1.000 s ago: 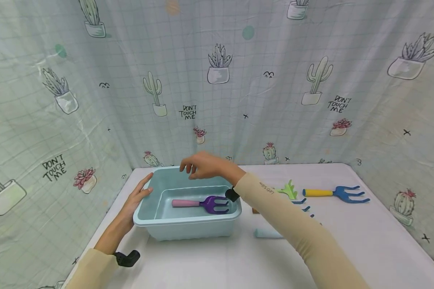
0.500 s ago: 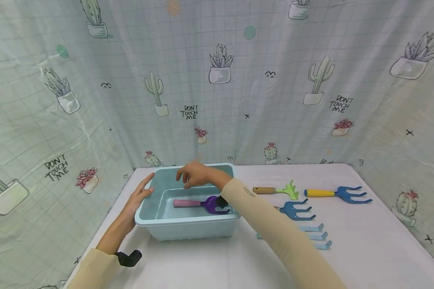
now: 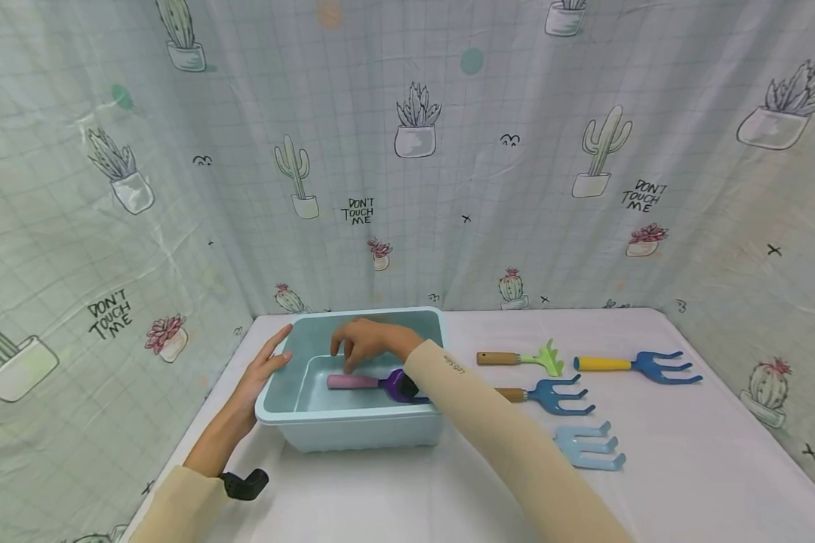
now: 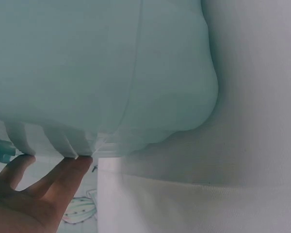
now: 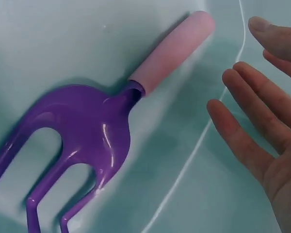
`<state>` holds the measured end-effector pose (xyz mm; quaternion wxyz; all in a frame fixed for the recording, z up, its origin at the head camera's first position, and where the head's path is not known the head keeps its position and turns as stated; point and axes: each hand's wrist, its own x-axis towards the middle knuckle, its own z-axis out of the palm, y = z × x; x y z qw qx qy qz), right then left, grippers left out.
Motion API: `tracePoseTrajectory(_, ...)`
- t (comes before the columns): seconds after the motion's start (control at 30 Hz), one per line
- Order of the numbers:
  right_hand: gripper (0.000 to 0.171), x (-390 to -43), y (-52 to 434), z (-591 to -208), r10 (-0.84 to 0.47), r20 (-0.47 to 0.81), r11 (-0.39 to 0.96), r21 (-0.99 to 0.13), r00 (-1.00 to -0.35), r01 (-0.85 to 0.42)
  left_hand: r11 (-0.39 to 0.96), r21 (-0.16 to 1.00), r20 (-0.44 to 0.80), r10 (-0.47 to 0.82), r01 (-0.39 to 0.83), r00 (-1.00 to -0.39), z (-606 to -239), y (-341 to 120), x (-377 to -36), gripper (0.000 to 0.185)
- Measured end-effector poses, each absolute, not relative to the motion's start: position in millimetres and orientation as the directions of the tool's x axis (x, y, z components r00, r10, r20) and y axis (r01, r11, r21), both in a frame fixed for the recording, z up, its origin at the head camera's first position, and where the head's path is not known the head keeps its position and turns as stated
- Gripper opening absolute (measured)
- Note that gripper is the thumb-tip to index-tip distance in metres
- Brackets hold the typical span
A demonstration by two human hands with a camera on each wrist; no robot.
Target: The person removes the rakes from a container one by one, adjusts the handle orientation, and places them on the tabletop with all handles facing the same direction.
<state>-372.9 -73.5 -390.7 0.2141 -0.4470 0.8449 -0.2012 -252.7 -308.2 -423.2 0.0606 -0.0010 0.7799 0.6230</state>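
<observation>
A light blue tub (image 3: 349, 426) stands at the table's left. Inside it lies a purple hand fork with a pink handle (image 3: 353, 382) (image 5: 106, 121). My right hand (image 3: 361, 345) (image 5: 262, 121) reaches down into the tub, its fingers spread and relaxed just above the pink handle, holding nothing. My left hand (image 3: 263, 366) (image 4: 36, 194) rests flat against the tub's left wall (image 4: 102, 73), fingers straight along the rim.
On the white table right of the tub lie a green rake with a wooden handle (image 3: 523, 359), a blue fork with a yellow handle (image 3: 635, 365), a blue fork with a wooden handle (image 3: 550, 395) and a pale blue fork (image 3: 591, 449). Cactus-print curtains enclose the table.
My right hand has dropped from above the tub's far rim down into the tub, close to the pink handle. The left hand has stayed on the tub's side.
</observation>
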Motion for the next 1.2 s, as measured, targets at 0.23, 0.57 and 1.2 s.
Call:
tracePoseTrajectory(0.23,0.047,-370,-70,-399,-0.801,-0.28,0.585,-0.552,-0.529,-0.594,0.209,0.976,-0.084,0.083,-0.065,-0.993,-424,-307,-253,0.062)
tracePoseTrajectory(0.57,0.043,-367,-70,-407,-0.781,-0.321,0.618,-0.523,-0.535,-0.588,0.213,0.974,-0.089,0.075,-0.071,-0.993,-424,-309,-254,0.062)
tracePoseTrajectory(1.2,0.054,-361,-76,-419,-0.725,-0.379,0.688,-0.35,-0.575,-0.636,0.194,0.978,-0.092,0.072,-0.077,-0.993,-423,-309,-252,0.062)
